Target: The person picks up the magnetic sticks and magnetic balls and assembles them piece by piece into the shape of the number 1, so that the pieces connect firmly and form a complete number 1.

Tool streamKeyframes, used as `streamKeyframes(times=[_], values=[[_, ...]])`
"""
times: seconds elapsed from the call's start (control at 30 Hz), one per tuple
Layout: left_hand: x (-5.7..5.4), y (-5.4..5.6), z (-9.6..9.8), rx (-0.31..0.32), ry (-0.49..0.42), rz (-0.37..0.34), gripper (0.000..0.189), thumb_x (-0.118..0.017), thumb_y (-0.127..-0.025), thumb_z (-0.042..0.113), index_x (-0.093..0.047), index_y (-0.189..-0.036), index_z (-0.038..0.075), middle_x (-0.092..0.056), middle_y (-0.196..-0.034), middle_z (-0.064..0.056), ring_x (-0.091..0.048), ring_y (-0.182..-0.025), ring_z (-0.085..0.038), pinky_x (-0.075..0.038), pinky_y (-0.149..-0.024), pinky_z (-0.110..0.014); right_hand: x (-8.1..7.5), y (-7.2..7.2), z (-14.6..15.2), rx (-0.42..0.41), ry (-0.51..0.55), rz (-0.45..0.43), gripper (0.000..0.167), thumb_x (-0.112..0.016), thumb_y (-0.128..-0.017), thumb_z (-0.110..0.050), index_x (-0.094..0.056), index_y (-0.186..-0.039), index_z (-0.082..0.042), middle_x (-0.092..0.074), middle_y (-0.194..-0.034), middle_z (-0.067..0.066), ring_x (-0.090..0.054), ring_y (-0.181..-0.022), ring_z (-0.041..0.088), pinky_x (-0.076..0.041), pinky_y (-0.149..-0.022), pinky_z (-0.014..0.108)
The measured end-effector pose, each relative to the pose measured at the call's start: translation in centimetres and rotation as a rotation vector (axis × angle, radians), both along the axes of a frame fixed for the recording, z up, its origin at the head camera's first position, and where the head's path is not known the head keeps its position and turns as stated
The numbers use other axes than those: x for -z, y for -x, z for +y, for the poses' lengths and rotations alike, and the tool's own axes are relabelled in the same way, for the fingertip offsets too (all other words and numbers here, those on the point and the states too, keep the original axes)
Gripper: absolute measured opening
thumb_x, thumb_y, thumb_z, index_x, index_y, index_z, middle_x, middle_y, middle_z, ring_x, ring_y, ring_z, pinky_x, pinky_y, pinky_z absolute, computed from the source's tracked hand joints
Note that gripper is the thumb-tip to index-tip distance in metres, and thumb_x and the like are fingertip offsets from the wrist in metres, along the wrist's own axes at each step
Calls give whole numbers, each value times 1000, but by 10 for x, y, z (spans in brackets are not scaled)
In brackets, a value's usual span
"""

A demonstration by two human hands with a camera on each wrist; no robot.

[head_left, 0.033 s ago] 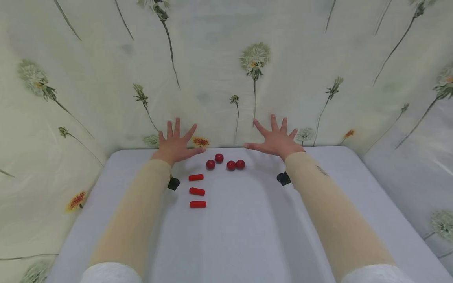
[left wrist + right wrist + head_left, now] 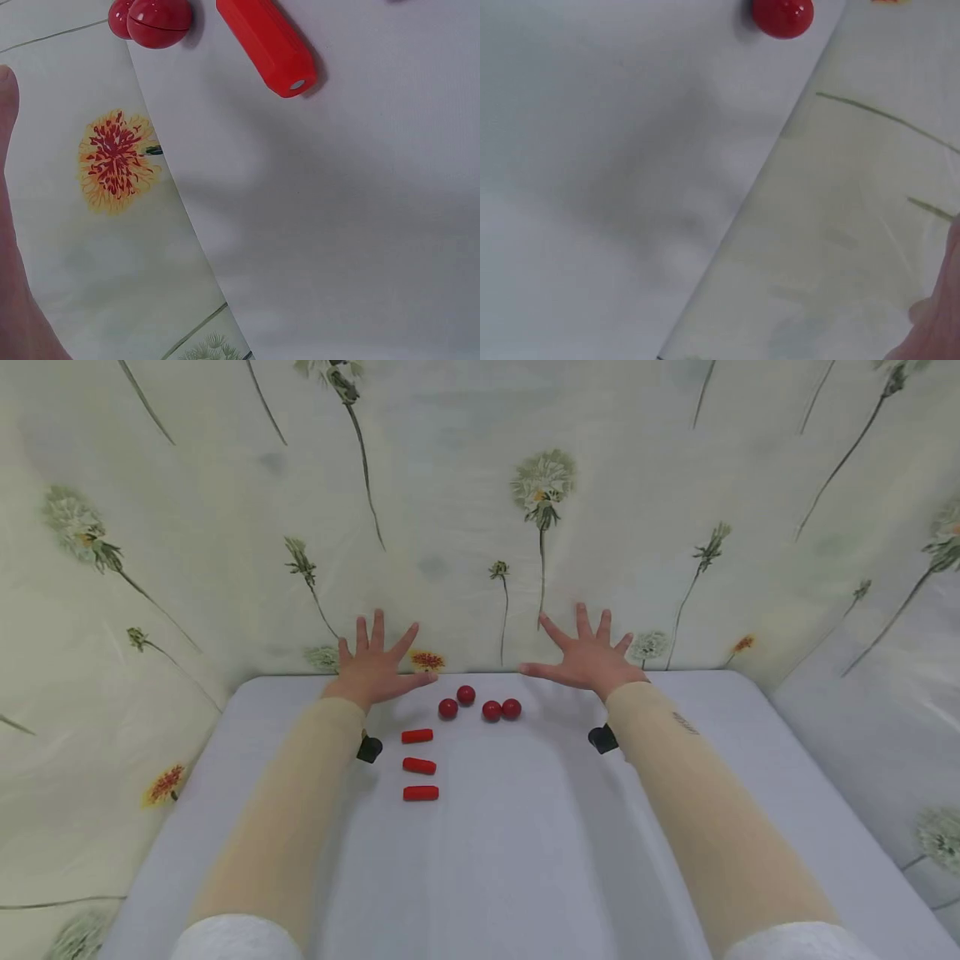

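Observation:
In the head view my left hand (image 2: 369,675) is held over the table's far edge at the left, fingers spread and nothing in it. Mirroring it, my right hand (image 2: 592,663) is spread over the far edge at the right, also holding nothing. Several shiny red balls, among them a left ball (image 2: 447,708) and a right ball (image 2: 512,709), sit between the hands. Three short red sticks lie in a column nearer me: a far stick (image 2: 417,736), a middle stick (image 2: 419,766) and a near stick (image 2: 421,793). The left wrist view shows a faceted red stick (image 2: 271,49) with a pale dot on its end.
A white-covered table (image 2: 510,860) spans the view below both arms. Behind it and at both sides rises a pale curtain (image 2: 450,468) printed with dandelions. A small black device (image 2: 602,739) sits under the right wrist, a similar one (image 2: 369,749) under the left.

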State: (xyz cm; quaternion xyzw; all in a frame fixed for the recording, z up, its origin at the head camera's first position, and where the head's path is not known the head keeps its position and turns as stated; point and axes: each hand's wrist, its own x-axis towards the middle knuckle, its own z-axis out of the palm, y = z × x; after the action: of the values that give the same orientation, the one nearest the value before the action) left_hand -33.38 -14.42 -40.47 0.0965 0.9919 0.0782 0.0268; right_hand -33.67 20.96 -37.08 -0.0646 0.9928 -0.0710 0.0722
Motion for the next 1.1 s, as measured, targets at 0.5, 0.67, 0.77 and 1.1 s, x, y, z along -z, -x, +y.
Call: streamKeyframes(times=[0.5,0.67,0.77,1.1], values=[[1,-1,-2,7,-18,20,100,-35,-76,91,-1,-157,42,25,-160,-14,23,-143,-44,7,-106,-72,-1,-4,10,8,-18,9,106,-41,-73,-92,-1,-157,-41,21,-160,18,22,-140,54,5,-95,82],[2,0,-6,-1,-12,10,101,-34,-75,92,-1,-157,42,26,-160,-13,23,-143,-43,8,-106,-72,0,-5,9,-22,-24,5,105,-42,-74,-91,-3,-158,-40,18,-161,18,20,-140,54,5,-98,80],[1,-1,-8,5,-18,8,101,-36,-76,91,-2,-157,41,25,-160,-14,23,-143,-43,9,-106,-71,3,-4,10,-42,-27,5,106,-42,-74,-91,-2,-158,-40,17,-162,17,20,-140,53,6,-100,77],[14,-9,-4,65,-17,60,99,-36,-77,90,-5,-157,43,12,-164,-13,19,-146,-39,0,-109,-70,26,-14,19,-110,16,41,99,-45,-82,-83,-8,-159,-34,-1,-162,23,0,-144,52,-5,-109,69]])
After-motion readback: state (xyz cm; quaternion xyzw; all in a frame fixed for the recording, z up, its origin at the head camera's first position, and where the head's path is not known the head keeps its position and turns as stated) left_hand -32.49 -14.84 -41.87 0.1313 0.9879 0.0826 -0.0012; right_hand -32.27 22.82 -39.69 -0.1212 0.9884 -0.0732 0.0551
